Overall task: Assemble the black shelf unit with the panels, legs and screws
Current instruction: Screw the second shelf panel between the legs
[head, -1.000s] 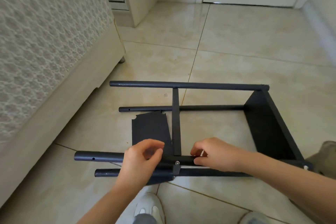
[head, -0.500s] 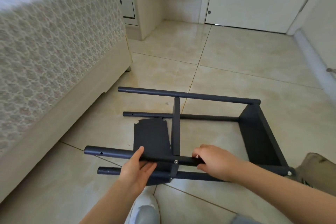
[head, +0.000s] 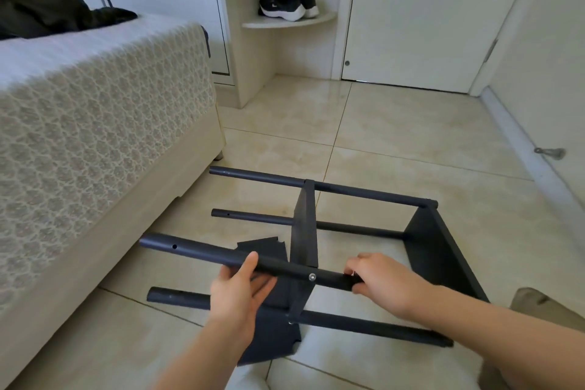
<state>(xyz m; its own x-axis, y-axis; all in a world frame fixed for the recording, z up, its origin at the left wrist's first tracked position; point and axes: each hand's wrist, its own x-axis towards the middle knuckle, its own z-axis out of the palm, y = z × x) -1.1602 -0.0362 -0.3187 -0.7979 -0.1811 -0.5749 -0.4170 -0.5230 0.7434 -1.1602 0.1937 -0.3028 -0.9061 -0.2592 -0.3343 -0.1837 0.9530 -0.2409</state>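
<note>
- Shelf unit [head: 443,250] lies on its side on the floor [head: 411,142], just beside the bed [head: 95,136].
- Right hand [head: 376,282] is wrapped round the near upper leg [head: 196,250]. Left hand [head: 240,288] is flat, thumb on the same leg.
- I'd steady that leg and check the screw [head: 312,277] seats flush at the middle panel [head: 305,225].
- Don't rack the frame.
</note>
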